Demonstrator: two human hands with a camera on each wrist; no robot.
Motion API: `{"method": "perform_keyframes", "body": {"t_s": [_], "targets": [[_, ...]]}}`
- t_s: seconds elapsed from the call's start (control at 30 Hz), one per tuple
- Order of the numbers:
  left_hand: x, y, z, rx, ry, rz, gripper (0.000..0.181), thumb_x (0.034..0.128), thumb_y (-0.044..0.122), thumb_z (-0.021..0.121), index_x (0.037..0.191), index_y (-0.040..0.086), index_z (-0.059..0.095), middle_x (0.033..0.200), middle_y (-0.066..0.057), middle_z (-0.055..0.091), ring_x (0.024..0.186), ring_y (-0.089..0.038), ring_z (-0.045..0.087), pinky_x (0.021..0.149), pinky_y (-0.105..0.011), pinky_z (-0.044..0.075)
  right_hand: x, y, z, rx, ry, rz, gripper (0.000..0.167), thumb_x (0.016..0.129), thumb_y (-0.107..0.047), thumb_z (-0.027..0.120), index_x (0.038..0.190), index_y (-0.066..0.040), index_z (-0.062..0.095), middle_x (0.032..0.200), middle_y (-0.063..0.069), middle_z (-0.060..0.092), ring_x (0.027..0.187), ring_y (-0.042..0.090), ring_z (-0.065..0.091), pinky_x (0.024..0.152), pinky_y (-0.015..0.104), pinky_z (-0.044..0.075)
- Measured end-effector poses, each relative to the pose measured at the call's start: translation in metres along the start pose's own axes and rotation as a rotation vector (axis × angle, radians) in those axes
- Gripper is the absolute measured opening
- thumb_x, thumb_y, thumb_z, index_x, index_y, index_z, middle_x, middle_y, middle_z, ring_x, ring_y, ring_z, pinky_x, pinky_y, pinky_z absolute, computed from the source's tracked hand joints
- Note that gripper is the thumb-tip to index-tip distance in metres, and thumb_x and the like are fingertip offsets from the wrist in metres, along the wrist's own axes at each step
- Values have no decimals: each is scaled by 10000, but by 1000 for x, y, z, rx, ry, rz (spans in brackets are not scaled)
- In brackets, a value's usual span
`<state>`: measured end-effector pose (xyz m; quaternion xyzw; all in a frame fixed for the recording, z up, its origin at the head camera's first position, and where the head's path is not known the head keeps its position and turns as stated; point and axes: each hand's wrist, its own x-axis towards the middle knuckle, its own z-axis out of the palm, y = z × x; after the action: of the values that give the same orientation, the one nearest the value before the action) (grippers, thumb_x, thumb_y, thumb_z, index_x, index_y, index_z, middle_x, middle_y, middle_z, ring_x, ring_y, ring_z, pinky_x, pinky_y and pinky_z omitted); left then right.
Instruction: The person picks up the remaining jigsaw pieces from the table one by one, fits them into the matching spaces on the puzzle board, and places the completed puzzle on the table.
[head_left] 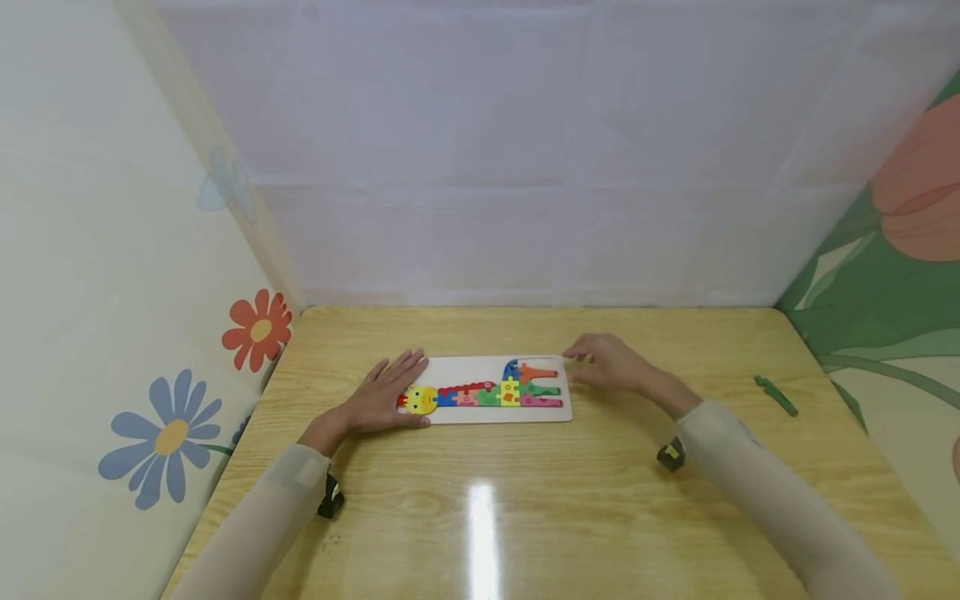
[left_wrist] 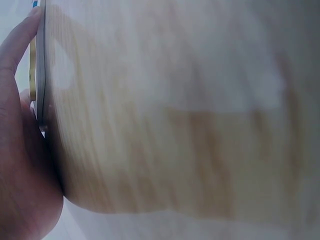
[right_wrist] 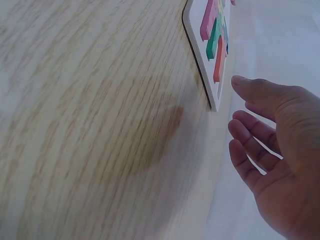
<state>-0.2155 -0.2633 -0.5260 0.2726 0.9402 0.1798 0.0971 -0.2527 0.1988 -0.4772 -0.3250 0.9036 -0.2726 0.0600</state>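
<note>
A white puzzle board [head_left: 465, 367] lies on the table, bearing a colourful giraffe made of interlocking pieces. My left hand [head_left: 382, 396] rests with spread, straight fingers over the board's left end, partly covering the yellow giraffe head [head_left: 422, 400]. The left wrist view shows that hand [left_wrist: 20, 145] along the board's edge. At the board's upper right corner is my right hand [head_left: 606, 362], fingers loosely bent. In the right wrist view this hand [right_wrist: 280, 145] holds nothing, its thumb near the orange leg piece [right_wrist: 219, 65]. Pink and green leg pieces sit beside the orange one.
A slim dark green piece [head_left: 777, 396] lies on the wooden table [head_left: 585, 517], to the right of the right forearm. Pale cloth [head_left: 525, 167] stands behind the table, with flower-patterned sheets at both sides. A small black device hangs at each wrist.
</note>
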Motion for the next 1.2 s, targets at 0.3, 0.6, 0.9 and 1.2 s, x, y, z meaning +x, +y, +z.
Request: {"method": "perform_keyframes", "body": {"t_s": [0.3,0.6,0.9,1.2], "targets": [[0,0,-1,-3,-6,4,1140,885,668,720,1707,100,170,1788,-96,102,1650,-328,39,1286,-619,8,-14,6,-4,-15,16,20,445,904,-204,854,1272,13,730,1195,165,742,1058,308,708,916,495,595],[0,0,0,-4,-4,5,1139,883,663,726,1706,98,177,1787,-99,111,1650,-332,43,1286,-619,8,-28,11,-9,-13,26,38,422,920,-171,835,1286,10,723,1208,159,734,1063,310,700,909,503,597],[-1,2,-2,-5,-8,5,1140,882,663,725,1706,96,176,1787,-102,108,1649,-335,41,1285,-623,4,-39,15,-15,-44,57,46,421,910,-160,848,1271,19,729,1216,169,730,1078,341,709,890,504,610],[-1,3,-2,-6,-1,5,1140,883,659,726,1705,94,176,1787,-105,107,1649,-337,44,1286,-620,5,-50,19,-22,-68,70,77,418,910,-159,847,1267,24,727,1232,189,723,1098,371,703,904,527,603]]}}
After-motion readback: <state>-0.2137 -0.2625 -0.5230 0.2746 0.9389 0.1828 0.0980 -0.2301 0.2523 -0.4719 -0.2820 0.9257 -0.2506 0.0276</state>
